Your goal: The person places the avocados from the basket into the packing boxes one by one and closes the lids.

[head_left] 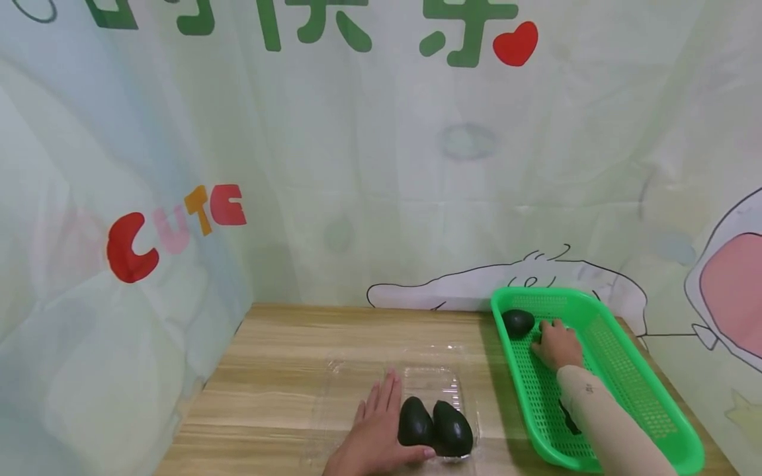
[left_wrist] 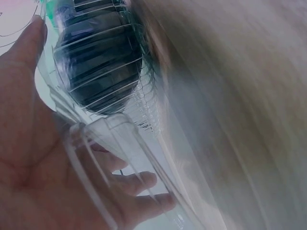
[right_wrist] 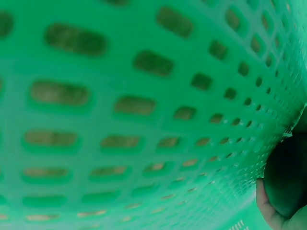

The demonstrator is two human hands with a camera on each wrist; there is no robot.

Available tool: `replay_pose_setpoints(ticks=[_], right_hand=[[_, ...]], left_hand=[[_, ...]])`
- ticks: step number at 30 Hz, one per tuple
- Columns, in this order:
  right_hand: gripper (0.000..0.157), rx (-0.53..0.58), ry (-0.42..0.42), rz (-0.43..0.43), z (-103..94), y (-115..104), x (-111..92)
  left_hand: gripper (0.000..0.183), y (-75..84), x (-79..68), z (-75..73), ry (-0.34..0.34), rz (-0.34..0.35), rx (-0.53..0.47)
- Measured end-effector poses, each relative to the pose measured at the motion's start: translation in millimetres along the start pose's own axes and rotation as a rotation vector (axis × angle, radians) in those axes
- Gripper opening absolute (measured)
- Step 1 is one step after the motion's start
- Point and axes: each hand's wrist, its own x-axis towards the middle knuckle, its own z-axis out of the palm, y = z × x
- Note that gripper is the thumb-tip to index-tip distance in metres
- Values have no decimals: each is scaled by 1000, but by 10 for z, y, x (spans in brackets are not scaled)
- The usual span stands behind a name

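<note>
Two dark avocados [head_left: 452, 430] sit side by side in a clear plastic clamshell box [head_left: 430, 380], whose lid lies folded out to the left. My left hand [head_left: 376, 430] rests on the box beside them, fingers extended and thumb across the near side. In the left wrist view an avocado [left_wrist: 100, 62] shows through the ribbed plastic. Inside the green basket [head_left: 516, 396] my right hand [head_left: 559, 345] grips a dark avocado [right_wrist: 286, 175], mostly hidden by the hand in the head view. Another avocado [head_left: 518, 322] lies at the basket's far left corner.
A small dark piece [head_left: 569, 420] shows in the basket beside the right sleeve [head_left: 607, 416]. The basket stands at the right of the wooden table [head_left: 268, 396]. A printed cloth [head_left: 369, 165] hangs behind the table and along its left side.
</note>
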Motion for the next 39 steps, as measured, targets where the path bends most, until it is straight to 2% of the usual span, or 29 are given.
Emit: replay_pose_setpoints(ticks=[4, 9, 15, 30, 39], right_hand=[[43, -10, -2, -34, 30, 28, -8], [42, 14, -11, -64, -27, 34, -14], [39, 43, -61, -50, -116, 37, -60], [47, 154, -143, -31, -430, -118, -84], [48, 215, -96, 14, -670, -221, -225]], left_hand=[[129, -10, -13, 9, -16, -8, -17], [129, -15, -18, -3, -8, -7, -20], [130, -16, -3, 4, -13, -4, -14], [130, 4, 3, -5, -24, -42, 3], [129, 9, -26, -21, -1, -25, 23]])
